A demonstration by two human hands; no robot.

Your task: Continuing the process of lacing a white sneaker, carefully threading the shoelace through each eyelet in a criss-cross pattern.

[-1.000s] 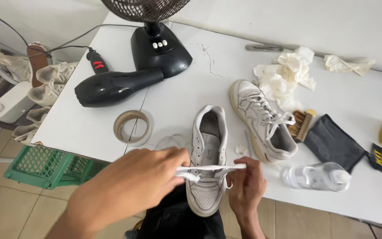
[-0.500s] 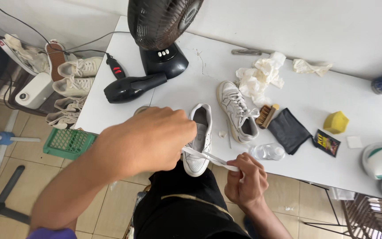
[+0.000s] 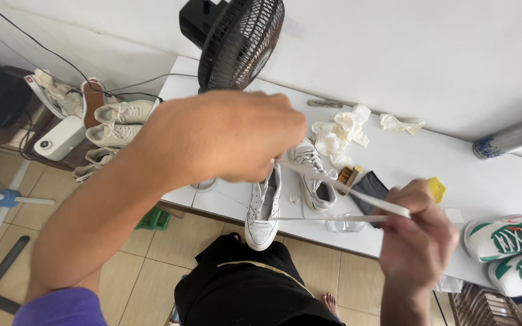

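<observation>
Head view, looking down past black trousers to a white table (image 3: pixel 490 181).

Left hand (image 3: pixel 231 142) raised close to the lens, large and blurred, fingers curled together and pinching one end of a white lace (image 3: pixel 345 187). Right hand (image 3: pixel 418 232) lower right, also closed into a pinch on the lace near its other end. Lace pulled taut between the two hands, a flat white strip running diagonally down from left to right; a second thin strand (image 3: pixel 327 218) stretched almost level from the shoe toward the right hand.

Shoe (image 3: pixel 264 208) at the table's near edge, toe poking out over it toward the trousers: white low sneaker, tongue area open, eyelets mostly empty, smooth rounded toe cap. Second white sneaker (image 3: pixel 312 175) just beside it, farther back, still laced.

Behind them, crumpled white cloths (image 3: pixel 339 130); a small wooden brush (image 3: pixel 348 175) beside a dark cloth (image 3: pixel 371 187); a yellow block (image 3: pixel 436 188); a clear plastic bottle (image 3: pixel 345 225) lying under the taut lace. Black fan (image 3: pixel 237 39) at the table's far left. White-and-green sneakers (image 3: pixel 515 247) at the right edge.

More pale shoes (image 3: pixel 116 121) stacked on a low shelf left of the table, over a tiled floor.
</observation>
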